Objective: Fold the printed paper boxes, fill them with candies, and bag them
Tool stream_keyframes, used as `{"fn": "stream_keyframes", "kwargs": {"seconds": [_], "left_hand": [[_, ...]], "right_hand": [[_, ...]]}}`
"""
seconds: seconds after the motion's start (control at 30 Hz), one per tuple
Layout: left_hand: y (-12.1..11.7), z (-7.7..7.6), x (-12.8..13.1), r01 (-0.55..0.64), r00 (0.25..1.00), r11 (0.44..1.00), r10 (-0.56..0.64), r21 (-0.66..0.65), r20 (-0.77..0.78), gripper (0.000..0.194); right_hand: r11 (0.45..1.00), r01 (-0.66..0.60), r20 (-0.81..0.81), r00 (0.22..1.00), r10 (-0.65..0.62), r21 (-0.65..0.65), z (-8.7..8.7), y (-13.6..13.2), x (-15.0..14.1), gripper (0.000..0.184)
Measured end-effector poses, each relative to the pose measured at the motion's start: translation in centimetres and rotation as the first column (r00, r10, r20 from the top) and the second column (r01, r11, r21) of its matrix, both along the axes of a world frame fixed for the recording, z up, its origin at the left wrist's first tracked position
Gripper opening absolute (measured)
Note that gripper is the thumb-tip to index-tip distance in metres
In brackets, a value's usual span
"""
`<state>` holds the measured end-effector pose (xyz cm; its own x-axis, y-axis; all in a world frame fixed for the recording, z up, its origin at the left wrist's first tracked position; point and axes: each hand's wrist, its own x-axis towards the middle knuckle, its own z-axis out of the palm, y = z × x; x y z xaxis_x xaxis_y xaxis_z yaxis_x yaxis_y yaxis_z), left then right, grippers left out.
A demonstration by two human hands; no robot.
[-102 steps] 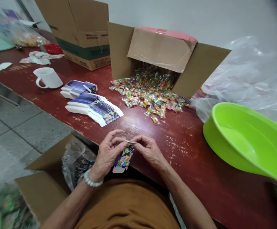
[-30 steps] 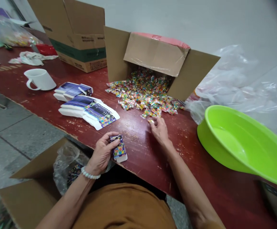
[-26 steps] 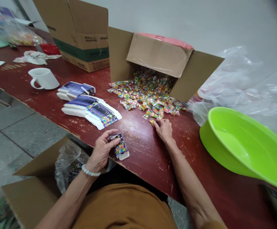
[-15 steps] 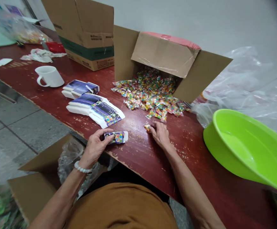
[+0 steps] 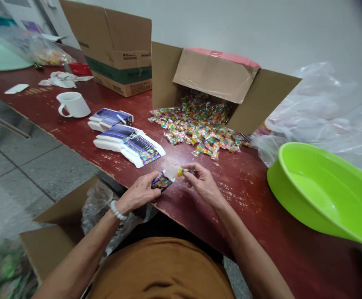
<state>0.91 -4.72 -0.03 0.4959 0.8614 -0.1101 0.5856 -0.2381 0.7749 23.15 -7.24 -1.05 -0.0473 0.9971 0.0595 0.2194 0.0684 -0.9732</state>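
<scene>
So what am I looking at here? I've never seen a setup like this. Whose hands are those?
There's no machine: these are a person's own bare hands, filmed by one head-worn camera looking forward and down. The left hand holds a small printed carton. The right hand pinches a wrapped sweet. On the dark red table lie a heap of wrapped sweets spilling from a cardboard box on its side, folded white printed cartons and a white mug. A lime-green basin stands to the right.
</scene>
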Motion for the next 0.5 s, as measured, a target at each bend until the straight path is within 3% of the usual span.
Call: {"fn": "stream_keyframes", "kwargs": {"seconds": [0.13, 0.27, 0.37, 0.5], "left_hand": [[-1.2, 0.0, 0.4, -0.001, 0.988, 0.996, 0.015, -0.092, 0.152, 0.029], [-2.0, 0.0, 1.1, 0.012, 0.970, 0.984, 0.032, -0.180, 0.242, 0.038], [-2.5, 0.1, 1.6, 0.013, 0.955, 0.979, 0.048, -0.204, 0.293, 0.040], [-3.3, 0.3, 1.9, 0.044, 0.901, 0.912, 0.141, -0.409, 0.411, 0.054]], "right_hand": [[0.962, -0.148, 0.296, 0.952, 0.075, 0.231, 1.4, -0.6, -0.5, 0.017], [0.925, -0.221, 0.436, 0.897, 0.068, 0.310, 2.0, -0.6, -1.1, 0.026], [0.942, -0.226, 0.461, 0.883, 0.090, 0.249, 2.7, -0.3, -1.5, 0.030], [0.965, -0.230, 0.306, 0.934, 0.183, 0.124, 3.1, 0.0, -1.6, 0.024]]}}
